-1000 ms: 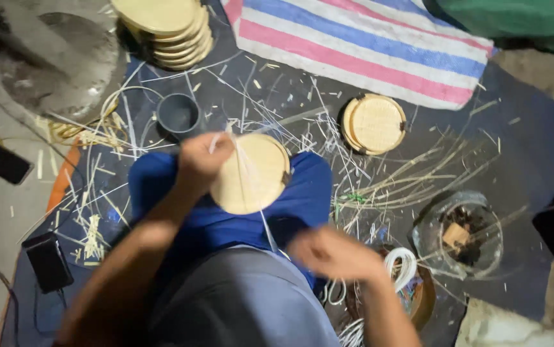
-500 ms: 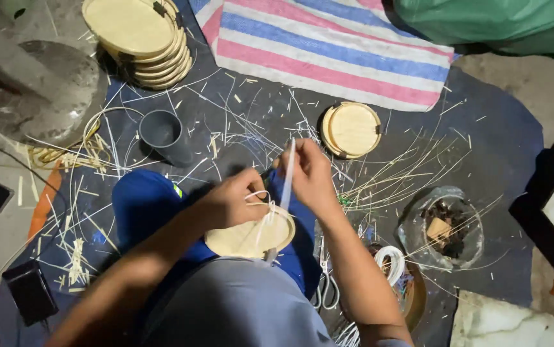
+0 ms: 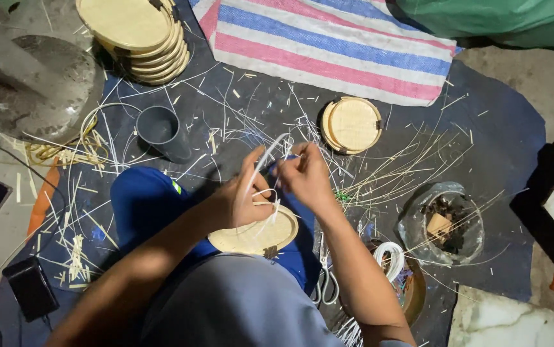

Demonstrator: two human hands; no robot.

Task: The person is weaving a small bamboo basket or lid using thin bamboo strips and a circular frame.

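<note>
A round woven bamboo lid [image 3: 254, 236] rests on my lap, over my blue trousers. My left hand [image 3: 241, 196] grips its rim and a thin white strip [image 3: 265, 160] that curls up from it. My right hand [image 3: 307, 175] pinches the same white strip just above the lid, close to the left hand. Both hands meet over the lid's far edge.
A grey cup [image 3: 161, 132] stands ahead on the dark mat [image 3: 495, 128]. A stack of round lids [image 3: 136, 35] sits far left, one lid pair [image 3: 352, 124] ahead right. Scissors [image 3: 324, 283], a white strip coil [image 3: 391, 257], a plastic bag [image 3: 444, 225] and scattered slivers lie around.
My right hand came up from my right side to meet the left hand. The lid dropped from in front of me onto my lap, and both hands now hold the white strip.
</note>
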